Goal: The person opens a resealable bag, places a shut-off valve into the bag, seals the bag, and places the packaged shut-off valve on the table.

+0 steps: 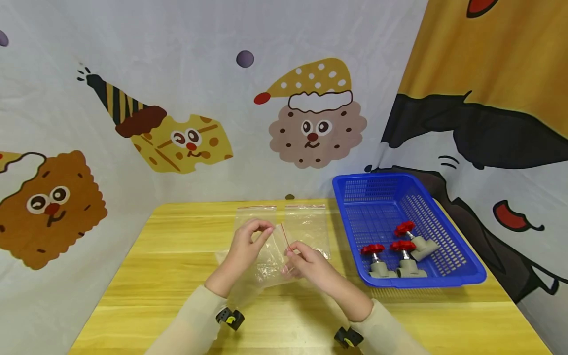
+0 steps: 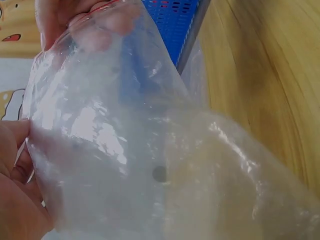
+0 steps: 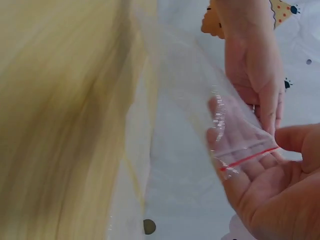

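Note:
A clear zip bag with a red seal line (image 1: 284,235) is held up between both hands above the table. The left hand (image 1: 246,242) pinches its upper edge between thumb and fingers. At the red-lined end, the right hand (image 1: 310,265) pinches the bag with thumb and forefinger, its other fingers behind the film. In the left wrist view the bag (image 2: 110,130) spreads across the picture, with the left hand (image 2: 17,185) at its left edge. The right wrist view shows the right hand (image 3: 280,190) behind the bag's red strip (image 3: 250,158).
Two more clear bags, one at the left (image 1: 256,212) and one at the right (image 1: 306,222), lie flat behind the hands on the wooden table (image 1: 164,256). At the right stands a blue basket (image 1: 355,246) holding three grey pipe valves with red handles (image 1: 403,245).

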The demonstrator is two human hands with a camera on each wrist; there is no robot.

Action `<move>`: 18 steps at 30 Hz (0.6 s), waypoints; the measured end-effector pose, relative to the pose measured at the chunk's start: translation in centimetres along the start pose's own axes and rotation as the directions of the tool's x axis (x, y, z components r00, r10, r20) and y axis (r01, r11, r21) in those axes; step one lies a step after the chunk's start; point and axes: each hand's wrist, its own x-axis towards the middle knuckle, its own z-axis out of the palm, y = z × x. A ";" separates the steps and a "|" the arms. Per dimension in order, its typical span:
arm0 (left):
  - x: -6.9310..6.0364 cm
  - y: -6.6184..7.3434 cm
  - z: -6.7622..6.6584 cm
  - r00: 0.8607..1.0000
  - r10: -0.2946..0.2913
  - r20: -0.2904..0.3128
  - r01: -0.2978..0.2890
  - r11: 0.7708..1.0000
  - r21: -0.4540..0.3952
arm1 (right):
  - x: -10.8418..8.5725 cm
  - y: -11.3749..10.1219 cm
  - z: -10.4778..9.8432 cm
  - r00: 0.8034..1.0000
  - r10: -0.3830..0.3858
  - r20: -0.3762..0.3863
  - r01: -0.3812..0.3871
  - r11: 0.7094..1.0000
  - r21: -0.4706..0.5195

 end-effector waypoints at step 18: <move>-0.1 0.1 0.3 0.998 0.035 0.048 -0.036 0.999 0.015 | 0.3 0.3 -0.3 0.986 0.079 0.150 -0.067 0.995 -0.080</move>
